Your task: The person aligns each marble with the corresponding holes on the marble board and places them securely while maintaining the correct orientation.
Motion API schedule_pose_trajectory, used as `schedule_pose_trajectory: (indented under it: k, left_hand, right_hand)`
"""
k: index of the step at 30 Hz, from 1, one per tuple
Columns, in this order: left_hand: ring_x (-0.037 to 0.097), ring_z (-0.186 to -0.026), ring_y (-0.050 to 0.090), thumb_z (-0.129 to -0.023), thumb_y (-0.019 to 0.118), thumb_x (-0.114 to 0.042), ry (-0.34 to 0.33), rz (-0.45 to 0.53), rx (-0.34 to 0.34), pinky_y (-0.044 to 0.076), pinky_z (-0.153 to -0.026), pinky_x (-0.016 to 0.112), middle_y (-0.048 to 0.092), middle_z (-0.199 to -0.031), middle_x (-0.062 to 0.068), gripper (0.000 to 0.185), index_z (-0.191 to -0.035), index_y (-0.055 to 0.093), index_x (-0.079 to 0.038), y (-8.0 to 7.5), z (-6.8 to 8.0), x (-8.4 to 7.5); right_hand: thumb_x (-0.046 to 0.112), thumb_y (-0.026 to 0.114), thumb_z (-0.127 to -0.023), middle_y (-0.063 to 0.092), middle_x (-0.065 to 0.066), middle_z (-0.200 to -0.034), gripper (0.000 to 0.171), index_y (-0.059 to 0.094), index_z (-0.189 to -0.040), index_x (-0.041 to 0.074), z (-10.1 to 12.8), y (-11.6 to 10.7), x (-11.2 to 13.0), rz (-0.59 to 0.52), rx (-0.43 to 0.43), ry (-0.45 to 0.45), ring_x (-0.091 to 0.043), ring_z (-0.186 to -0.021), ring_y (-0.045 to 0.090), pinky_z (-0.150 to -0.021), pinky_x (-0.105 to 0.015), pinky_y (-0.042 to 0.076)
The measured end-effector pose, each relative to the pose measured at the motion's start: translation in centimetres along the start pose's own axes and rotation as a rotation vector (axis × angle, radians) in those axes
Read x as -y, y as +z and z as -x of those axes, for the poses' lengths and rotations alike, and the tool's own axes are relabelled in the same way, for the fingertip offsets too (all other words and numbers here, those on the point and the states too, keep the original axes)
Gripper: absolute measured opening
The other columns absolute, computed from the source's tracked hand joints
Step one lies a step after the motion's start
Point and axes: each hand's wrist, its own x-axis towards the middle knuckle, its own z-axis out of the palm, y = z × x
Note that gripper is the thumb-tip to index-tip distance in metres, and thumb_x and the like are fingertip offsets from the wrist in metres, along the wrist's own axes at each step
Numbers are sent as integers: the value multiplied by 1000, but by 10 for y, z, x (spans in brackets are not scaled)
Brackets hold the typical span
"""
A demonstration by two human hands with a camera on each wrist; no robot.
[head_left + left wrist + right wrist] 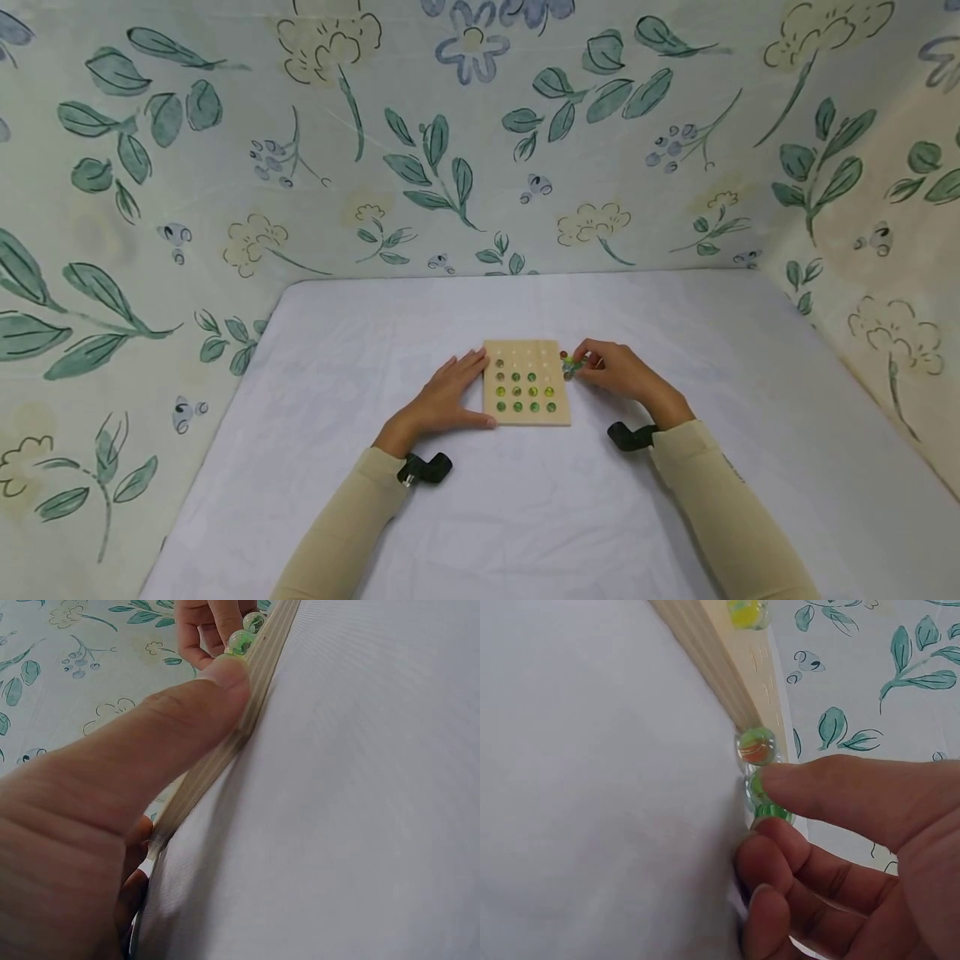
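A square wooden board (527,383) lies flat on the white table, with green and yellow marbles (525,398) filling its nearer rows of holes. My left hand (459,390) rests against the board's left side with its fingers straight, and the thumb (217,686) presses on the board's edge (225,761). My right hand (592,364) sits at the board's right far corner among a few loose marbles (570,367). Its thumb (795,784) and curled fingers pinch a green marble (771,813). An orange-green marble (757,745) lies just beyond, against the board.
The white cloth-covered table (525,517) runs wide on all sides of the board. Floral-patterned walls (450,150) close in the back and both sides. A black wrist strap (423,468) shows on each forearm.
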Motion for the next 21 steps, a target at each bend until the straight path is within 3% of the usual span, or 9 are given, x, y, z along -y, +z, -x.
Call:
schedule_pose_trajectory:
  k: [9,21]
  left_hand:
    - [13,-148,6,-73,72,-66,9,6,-7,2,-120,34,12,-162,-2,111,-155,19,-13,1,0,1]
    - [13,-148,5,-73,72,-65,0,7,0,1,-120,34,11,-162,-2,111,-155,19,-13,0,0,0]
  right_hand:
    - [10,68,-88,57,-5,-82,18,62,-105,13,0,2,-3,2,-7,-19,-20,-73,50,-63,-31,43]
    - [8,65,-89,60,-8,-89,20,61,-108,11,1,0,-6,8,-16,22,-22,-76,52,-64,-30,46]
